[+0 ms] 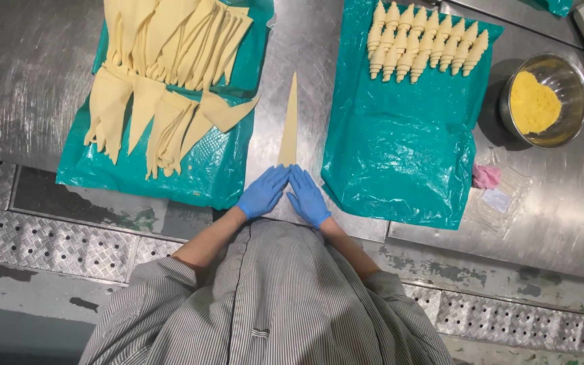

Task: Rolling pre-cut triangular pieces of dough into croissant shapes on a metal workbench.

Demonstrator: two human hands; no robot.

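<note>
Nearest, both hands in blue gloves lie flat and unclenched on the steel worktop (28, 74), fingertips angled together: the left hand (263, 192) and the right hand (307, 197) press side by side on the wide end of a long dough triangle (290, 122). Neither grip is closed around anything; the fingers simply rest on the dough's base, which is hidden beneath them. The triangle runs straight away from the hands, its tip pointing to the far edge, in the bare strip between two teal plastic sheets.

Right of the hands, near the worktop's front edge, lies a clear flat packet (501, 199) with a pale rectangular label and something pink (487, 177) beside it, perhaps crumpled wrap; the view is too small to be sure.

Left sheet (211, 176) carries a heap of cut triangles (163, 74), overlapping loosely. Right sheet (400, 149) is mostly bare near the hands; at its far end stand two rows of rolled pieces (424, 40), packed tight. Further right, a steel bowl (572, 78) holds yellow crumb (534, 103).
</note>
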